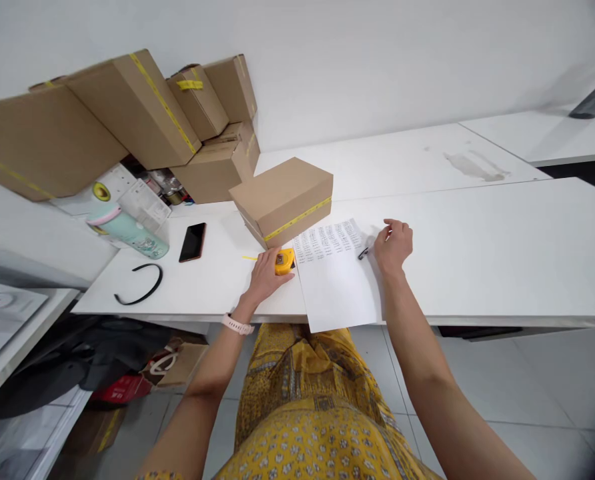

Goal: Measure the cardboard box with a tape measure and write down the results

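Observation:
My left hand [266,275] is closed around a yellow tape measure [284,261] on the white table. A short piece of its yellow blade [249,258] sticks out to the left of the hand. Just behind stands a closed cardboard box [290,200] with yellow tape along its side. My right hand [395,245] rests by the right edge of a printed sheet [338,293], its fingers loosely bent and apart. Close to its left lies a pen [363,253] with a black end on the paper; a gap shows between pen and fingers.
Cardboard boxes [132,110] are stacked at the back left against the wall. A phone [192,242], a black headband [147,287] and a mint-green bottle [130,230] occupy the table's left part. The table's front edge [477,316] runs before me.

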Action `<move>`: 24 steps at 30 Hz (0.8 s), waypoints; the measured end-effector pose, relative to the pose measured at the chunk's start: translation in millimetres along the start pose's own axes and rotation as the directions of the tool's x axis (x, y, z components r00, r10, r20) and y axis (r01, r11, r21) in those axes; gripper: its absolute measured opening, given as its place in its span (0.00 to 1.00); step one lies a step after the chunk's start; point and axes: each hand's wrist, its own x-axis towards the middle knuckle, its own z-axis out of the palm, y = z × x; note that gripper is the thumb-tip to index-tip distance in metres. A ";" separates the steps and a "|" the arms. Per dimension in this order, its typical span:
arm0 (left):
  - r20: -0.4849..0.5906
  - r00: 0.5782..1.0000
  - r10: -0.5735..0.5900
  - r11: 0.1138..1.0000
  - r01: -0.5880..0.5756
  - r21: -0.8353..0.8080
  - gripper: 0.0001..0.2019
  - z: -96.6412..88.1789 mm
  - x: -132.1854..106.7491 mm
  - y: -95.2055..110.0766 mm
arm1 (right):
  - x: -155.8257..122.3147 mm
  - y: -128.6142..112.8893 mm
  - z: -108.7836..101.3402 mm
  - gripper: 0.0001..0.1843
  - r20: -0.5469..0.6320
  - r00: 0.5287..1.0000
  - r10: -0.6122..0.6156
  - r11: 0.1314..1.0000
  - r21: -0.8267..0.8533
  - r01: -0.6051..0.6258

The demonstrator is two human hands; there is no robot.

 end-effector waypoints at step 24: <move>-0.130 0.983 -0.126 0.851 0.039 -0.524 0.28 -109.8 23.9 59.8 | 88.0 -155.5 -45.2 0.16 0.623 0.627 -0.468 0.558 0.758 -0.337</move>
